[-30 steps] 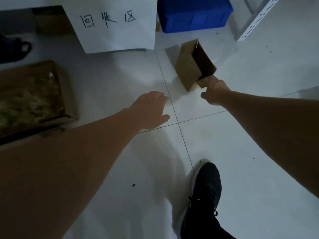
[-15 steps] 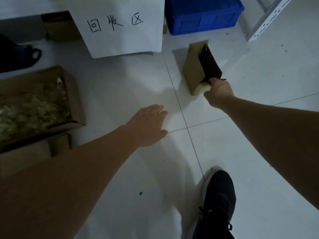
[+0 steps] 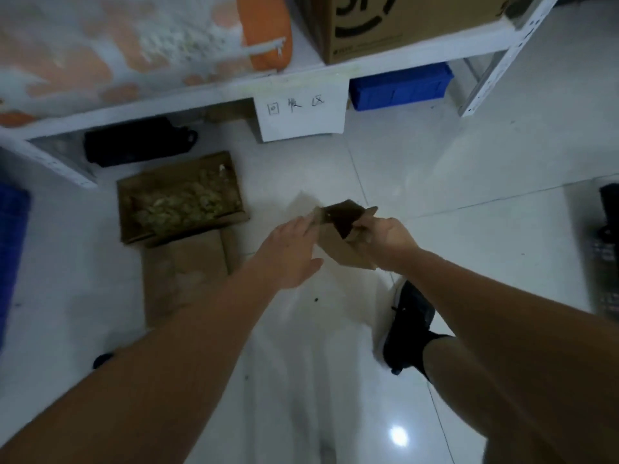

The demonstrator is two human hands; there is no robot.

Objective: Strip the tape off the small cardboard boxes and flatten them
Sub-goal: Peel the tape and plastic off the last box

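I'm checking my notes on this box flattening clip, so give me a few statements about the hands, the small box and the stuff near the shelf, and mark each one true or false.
1. The right hand grips the small brown cardboard box. True.
2. The small brown cardboard box rests on the floor. False: it is held up in the air.
3. The left hand reaches to the box with straight fingers. True.
4. The blue plastic crate sits on top of the white metal shelf. False: it is on the floor under the shelf.
5. The white paper sign hangs from the shelf edge. True.
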